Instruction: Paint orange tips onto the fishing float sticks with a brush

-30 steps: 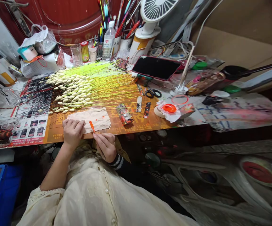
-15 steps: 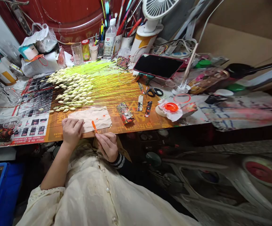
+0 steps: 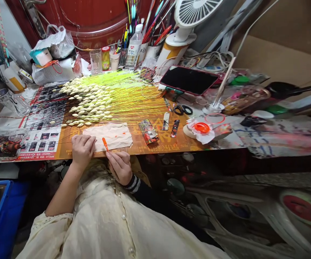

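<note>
While the fingers of the right hand (image 3: 119,167) are closed in a pinch on a slim, orange-tipped stick (image 3: 105,144), its elongated bright end points away from the person, over a pale, creased, rectangular cloth (image 3: 109,133) at the near edge of the orange-brown printed tabletop (image 3: 168,145). Whether the tip touches the fabric cannot be told. The stick looks very light, and its handle is probably stiff but thin enough to snap under a hard bend. If the orange is wet paint, that end would be slick and smear, so the handle, behind the colour, seems the place to hold. The left hand (image 3: 83,151) rests with curled fingers at the cloth's near left corner; whether they grip anything is hidden. The cloth should be limp and easily dragged.

Against half a second earlier, the tabletop sits further right in the view, while the left hand keeps about the same spot there. The stick's tip now lies further left over the cloth, slightly closer to that hand; the pinch looks unchanged.
</note>
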`<state>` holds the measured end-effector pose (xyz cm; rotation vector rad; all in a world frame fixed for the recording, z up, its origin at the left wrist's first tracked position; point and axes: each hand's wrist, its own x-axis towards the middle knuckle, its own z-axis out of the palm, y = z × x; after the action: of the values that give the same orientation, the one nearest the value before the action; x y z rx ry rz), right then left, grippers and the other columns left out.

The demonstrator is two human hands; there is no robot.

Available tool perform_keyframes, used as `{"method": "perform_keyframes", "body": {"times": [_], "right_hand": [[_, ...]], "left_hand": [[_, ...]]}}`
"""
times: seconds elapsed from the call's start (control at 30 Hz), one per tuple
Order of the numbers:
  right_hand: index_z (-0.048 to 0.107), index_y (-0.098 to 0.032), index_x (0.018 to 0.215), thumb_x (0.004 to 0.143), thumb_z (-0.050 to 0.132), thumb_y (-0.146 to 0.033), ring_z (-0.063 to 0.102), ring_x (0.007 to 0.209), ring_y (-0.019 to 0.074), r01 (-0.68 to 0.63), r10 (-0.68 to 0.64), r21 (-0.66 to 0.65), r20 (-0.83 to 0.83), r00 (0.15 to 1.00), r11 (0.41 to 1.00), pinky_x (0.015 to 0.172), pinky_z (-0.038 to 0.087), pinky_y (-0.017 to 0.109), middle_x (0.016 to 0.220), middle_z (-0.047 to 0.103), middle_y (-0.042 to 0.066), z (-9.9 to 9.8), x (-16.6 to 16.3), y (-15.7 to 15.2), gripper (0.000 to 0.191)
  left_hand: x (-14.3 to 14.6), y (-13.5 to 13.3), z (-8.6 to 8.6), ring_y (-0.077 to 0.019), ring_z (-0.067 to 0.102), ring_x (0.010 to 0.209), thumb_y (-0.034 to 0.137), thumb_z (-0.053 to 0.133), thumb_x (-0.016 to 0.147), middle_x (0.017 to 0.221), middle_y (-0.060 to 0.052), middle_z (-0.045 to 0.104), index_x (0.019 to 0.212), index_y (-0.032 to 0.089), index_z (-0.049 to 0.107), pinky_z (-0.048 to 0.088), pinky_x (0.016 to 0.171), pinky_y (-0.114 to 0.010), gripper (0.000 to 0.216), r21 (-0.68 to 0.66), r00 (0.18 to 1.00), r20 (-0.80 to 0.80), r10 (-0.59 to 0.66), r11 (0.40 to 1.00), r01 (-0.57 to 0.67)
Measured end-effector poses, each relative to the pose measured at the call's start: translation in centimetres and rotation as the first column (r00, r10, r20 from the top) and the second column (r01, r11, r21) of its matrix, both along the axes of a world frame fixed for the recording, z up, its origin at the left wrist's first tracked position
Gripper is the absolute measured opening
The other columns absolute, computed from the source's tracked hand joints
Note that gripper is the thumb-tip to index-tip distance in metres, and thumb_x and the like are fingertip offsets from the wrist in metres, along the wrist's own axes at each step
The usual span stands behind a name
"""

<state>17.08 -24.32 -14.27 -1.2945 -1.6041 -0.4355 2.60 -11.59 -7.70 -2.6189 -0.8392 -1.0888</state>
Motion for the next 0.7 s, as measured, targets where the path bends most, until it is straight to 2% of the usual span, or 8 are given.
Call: {"method": "perform_keyframes", "body": {"times": [0.33,0.7], "right_hand": [[0.037,-0.021,0.151,0.090,0.056,-0.007,0.059,0.103,0.0211,0.016,-0.014,-0.047,0.027,1.000,0.999,0.093,0.045,0.040,0.118,0.070,0.009,0.15,-0.12,-0.11,0.065],[0.038,-0.019,0.150,0.090,0.057,-0.008,0.058,0.102,0.0210,0.007,-0.007,-0.005,-0.004,1.000,1.000,0.092,0.049,0.040,0.113,0.071,0.010,-0.28,0.12,-0.23,0.064]], "left_hand": [[-0.05,-0.14,0.11,-0.0193,0.060,0.089,0.024,0.060,0.093,0.095,-0.005,0.072,0.103,0.021,0.067,0.037,0.089,-0.039,0.012,0.008,1.000,-0.001,0.002,1.000,-0.002],[-0.42,0.01,-0.12,-0.0199,0.061,0.092,0.025,0.059,0.094,0.098,-0.006,0.072,0.105,0.022,0.068,0.037,0.091,-0.040,0.015,-0.011,1.000,0.004,0.017,1.000,-0.017]]}}
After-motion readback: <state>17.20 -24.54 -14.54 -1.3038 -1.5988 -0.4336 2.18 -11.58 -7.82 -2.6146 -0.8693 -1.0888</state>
